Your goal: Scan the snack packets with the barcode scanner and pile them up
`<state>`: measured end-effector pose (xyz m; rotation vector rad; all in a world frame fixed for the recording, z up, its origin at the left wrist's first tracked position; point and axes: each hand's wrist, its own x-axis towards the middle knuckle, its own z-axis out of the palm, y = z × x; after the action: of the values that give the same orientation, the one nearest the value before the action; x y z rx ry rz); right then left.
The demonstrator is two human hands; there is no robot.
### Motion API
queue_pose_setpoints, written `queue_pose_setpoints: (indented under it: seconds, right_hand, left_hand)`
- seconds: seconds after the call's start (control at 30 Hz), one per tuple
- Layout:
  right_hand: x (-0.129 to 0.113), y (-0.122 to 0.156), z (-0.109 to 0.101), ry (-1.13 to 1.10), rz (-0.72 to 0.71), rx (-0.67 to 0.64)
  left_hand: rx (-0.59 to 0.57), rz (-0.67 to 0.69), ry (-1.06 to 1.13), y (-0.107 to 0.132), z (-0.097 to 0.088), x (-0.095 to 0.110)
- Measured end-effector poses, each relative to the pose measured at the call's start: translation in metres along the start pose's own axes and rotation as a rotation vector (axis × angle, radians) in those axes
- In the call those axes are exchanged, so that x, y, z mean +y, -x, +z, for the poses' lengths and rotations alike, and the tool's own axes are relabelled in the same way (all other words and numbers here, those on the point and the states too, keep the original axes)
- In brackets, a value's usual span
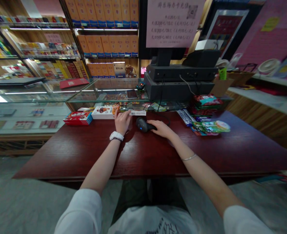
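My left hand (122, 121), with a white watch on its wrist, reaches across the dark red counter (85, 152) and pinches the end of a small flat white box (138, 112). My right hand (161, 128) is wrapped round the handle of a black barcode scanner (143, 124) lying on the counter, its head pointing left toward the white box. A white snack box (104, 112) and a red packet (78, 118) lie just left of my left hand.
A stack of colourful snack packets (208, 113) sits at the right of the counter. A black register unit (180, 79) with a screen and a pink notice stands behind on a glass display case (85, 97). Shelves of boxed goods (104, 39) line the back wall.
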<state>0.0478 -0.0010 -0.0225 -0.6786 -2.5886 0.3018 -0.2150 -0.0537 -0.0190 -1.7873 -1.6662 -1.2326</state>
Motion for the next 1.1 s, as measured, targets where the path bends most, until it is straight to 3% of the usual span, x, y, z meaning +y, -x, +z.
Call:
queue_pose_setpoints:
  seconds: [0.27,0.63,0.9,1.1]
  right_hand:
    - [-0.003,0.0,0.002,0.044,0.026,-0.005]
    - [-0.029,-0.001,-0.008,-0.011,-0.109,0.051]
    - [-0.035,0.0,-0.025,-0.145,0.015,0.263]
    - [-0.031,0.004,-0.046,-0.244,0.104,0.314]
  left_hand:
    - [-0.002,0.015,0.013,0.001,0.001,-0.001]
    - [0.009,0.011,-0.003,0.001,-0.002,-0.002]
    - [0.01,0.019,0.024,0.0,-0.008,0.008]
    - [0.074,-0.02,0.028,-0.004,-0.009,0.022]
